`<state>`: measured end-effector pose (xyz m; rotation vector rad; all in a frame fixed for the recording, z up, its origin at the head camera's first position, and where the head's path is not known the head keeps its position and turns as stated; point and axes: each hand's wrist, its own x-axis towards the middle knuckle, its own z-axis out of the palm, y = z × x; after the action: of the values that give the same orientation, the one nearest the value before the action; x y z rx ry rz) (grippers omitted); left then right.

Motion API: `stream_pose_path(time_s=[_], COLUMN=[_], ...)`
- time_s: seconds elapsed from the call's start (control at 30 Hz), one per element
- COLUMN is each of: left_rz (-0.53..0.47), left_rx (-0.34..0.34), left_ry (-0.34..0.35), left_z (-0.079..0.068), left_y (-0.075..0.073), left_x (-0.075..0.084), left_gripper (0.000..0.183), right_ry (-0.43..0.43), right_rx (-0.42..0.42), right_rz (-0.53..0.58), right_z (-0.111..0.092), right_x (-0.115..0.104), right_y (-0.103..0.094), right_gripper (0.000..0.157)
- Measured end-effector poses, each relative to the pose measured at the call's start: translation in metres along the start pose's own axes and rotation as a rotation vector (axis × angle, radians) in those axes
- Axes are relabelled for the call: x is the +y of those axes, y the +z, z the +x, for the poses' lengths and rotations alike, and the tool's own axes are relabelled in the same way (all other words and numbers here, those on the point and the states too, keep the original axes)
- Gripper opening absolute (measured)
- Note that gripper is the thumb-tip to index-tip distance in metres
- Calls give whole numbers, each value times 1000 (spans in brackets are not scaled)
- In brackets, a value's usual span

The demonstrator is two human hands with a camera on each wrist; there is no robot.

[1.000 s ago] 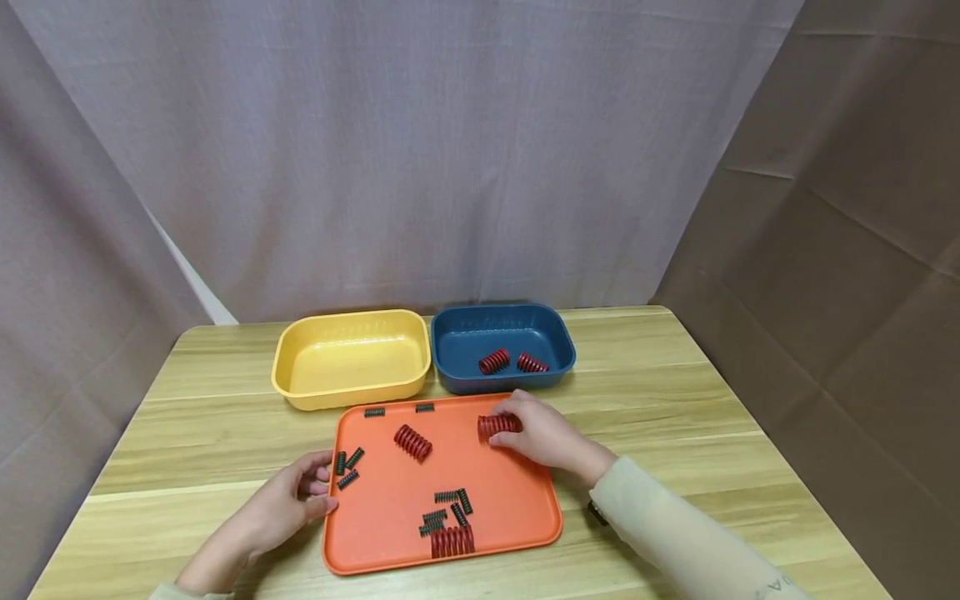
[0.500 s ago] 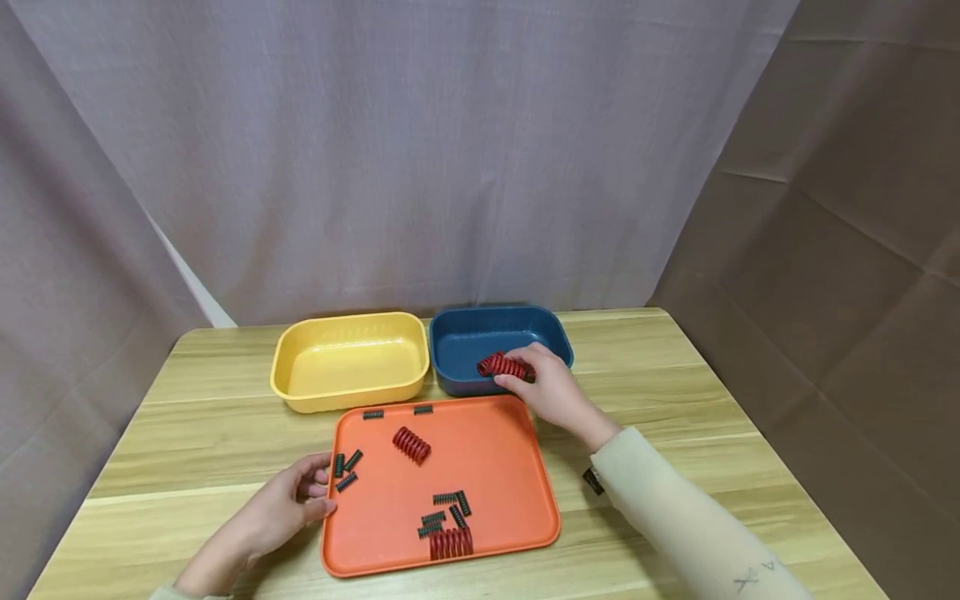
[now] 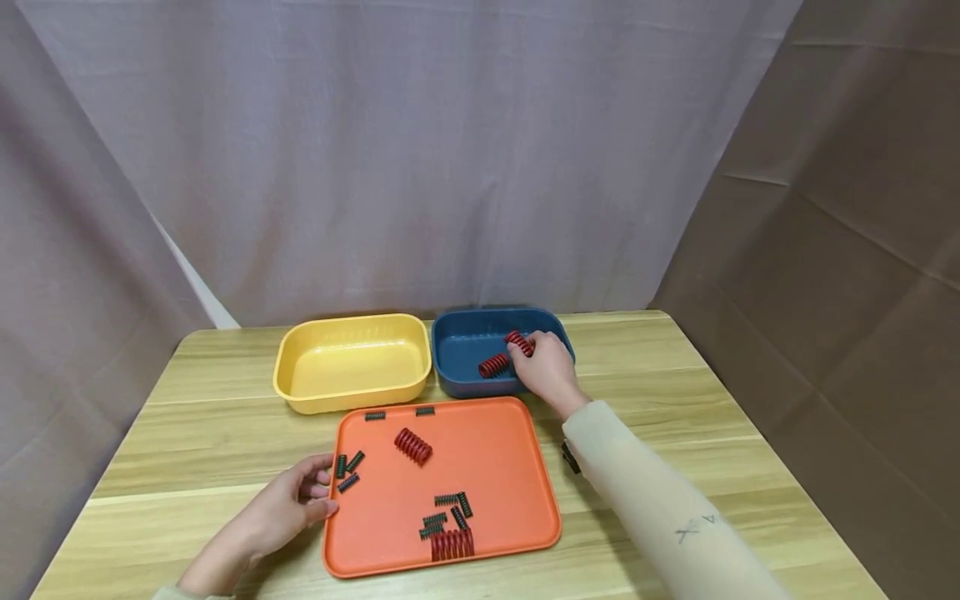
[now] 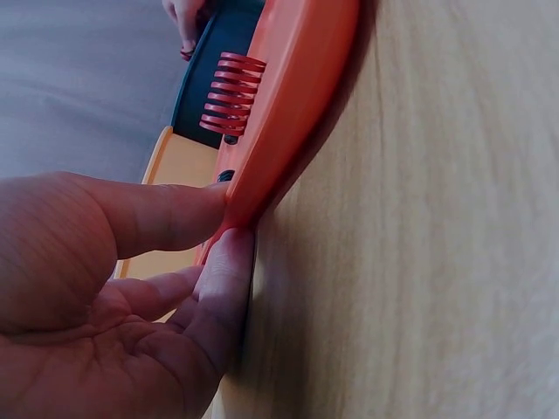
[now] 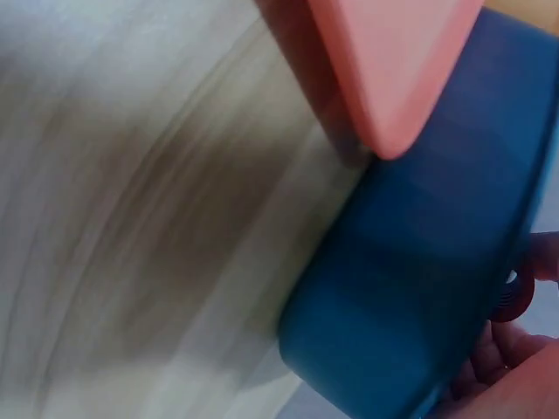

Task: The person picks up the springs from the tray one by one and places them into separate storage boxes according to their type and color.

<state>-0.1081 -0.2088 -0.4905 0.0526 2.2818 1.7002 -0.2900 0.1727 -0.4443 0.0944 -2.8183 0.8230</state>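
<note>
My right hand [image 3: 549, 369] is over the blue bin [image 3: 459, 386], pinching a red coil spring [image 3: 519, 342] between thumb and fingers. In the right wrist view the end of this red spring [image 5: 515, 297] shows between the fingers, above the bin's rim. Another red spring [image 3: 493, 365] lies in the bin; the hand covers the bin's right part. With my left hand [image 3: 288, 508] I grip the left edge of the orange tray [image 3: 510, 475], thumb on top and fingers beneath, as the left wrist view [image 4: 157, 288] shows.
Two red springs lie on the tray, one near its middle [image 3: 413, 446] and one at the front edge [image 3: 452, 544]. Several small dark springs [image 3: 446, 500] are scattered on it. A yellow bin [image 3: 352, 393] stands left of the blue one on the wooden table [image 3: 187, 417].
My right hand has lifted a red spring from the tray's upper right and carried it away from me into the blue bin's space. The left hand has stayed on the tray's edge.
</note>
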Motion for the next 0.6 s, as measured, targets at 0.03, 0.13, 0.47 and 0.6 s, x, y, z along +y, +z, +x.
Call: stream_pose_path(time_s=[0.03, 0.13, 0.47, 0.6], left_rz=[2, 4, 2, 7], left_rx=[3, 8, -2, -1], left_ry=[-1, -6, 14, 10], left_z=[0, 2, 2, 2], left_y=[0, 1, 0, -1], left_x=[0, 0, -2, -3], left_gripper=[68, 68, 69, 69], right_ry=[17, 57, 67, 64], right_rx=[-7, -27, -24, -29], right_rz=[-12, -26, -68, -76], right_z=[1, 1, 3, 3], right_x=[0, 1, 3, 3], right_y=[1, 5, 12, 13], right_gripper=[44, 45, 44, 34])
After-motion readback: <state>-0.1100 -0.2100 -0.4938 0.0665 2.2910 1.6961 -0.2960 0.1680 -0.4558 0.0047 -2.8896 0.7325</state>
